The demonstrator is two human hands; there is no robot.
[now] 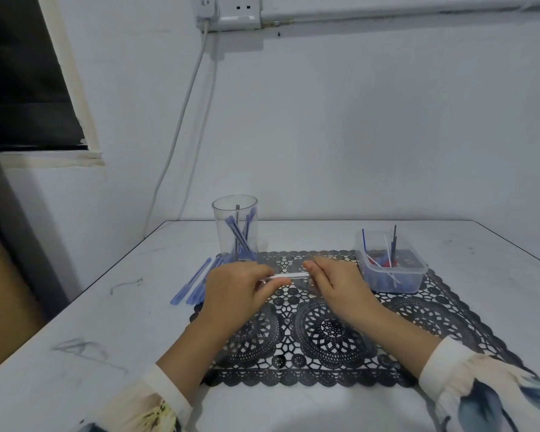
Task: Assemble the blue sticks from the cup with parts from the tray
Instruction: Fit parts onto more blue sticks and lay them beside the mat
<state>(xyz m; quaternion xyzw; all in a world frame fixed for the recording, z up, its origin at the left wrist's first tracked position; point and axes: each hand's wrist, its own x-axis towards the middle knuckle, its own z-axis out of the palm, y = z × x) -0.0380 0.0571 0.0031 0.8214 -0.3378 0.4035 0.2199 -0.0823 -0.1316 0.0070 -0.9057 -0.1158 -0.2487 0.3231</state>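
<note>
Mid-batch: my left hand (231,285) and right hand (331,283) pinch one clear stick (286,276) over the mat (325,338). Several sticks (197,283) lie beside the cup (236,227), apparently finished; more wait inside, parts in tray (390,269).

Plastic and lace
The stick (286,276) is clear plastic, like the glossy cup (235,226) beyond my left hand (231,289) and the tray (393,271) beside my right hand (339,286); under them, black openwork mat (328,335), smooth scuffed table (91,307).

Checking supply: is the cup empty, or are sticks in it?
Not empty. The upright clear cup holds several blue sticks leaning inside it.
</note>
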